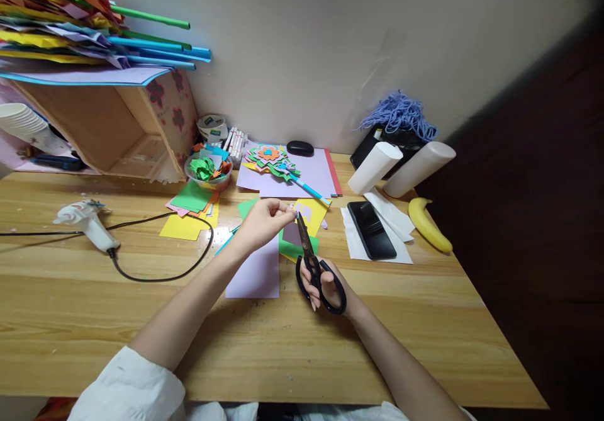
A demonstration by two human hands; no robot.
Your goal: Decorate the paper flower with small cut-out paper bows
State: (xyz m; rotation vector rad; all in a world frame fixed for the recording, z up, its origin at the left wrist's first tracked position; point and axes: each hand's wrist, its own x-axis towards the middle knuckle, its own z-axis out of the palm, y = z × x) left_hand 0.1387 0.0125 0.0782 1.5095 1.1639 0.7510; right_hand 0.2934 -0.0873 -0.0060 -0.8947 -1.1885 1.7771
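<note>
With left hand point(268, 221), pinching a tiny piece point(297, 214), likely light, flimsy paper best held by its edge, and with right hand point(329, 286), gripping scissors point(310, 261) by 2 loops.

From my remote seat I'm seeing moderate, soft light, seemingly falling from above, with the wooden table point(117, 320) showing warm and the pale wall point(292, 50) dimming toward the upper right. Soft-edged shadow is pooling beneath the left forearm point(201, 304). The phone point(372, 232) is catching pale streaks on its dark screen. The scissors point(309, 256) are reading fairly crisply, while wide-angle distortion is stretching everything near the edges.
</note>
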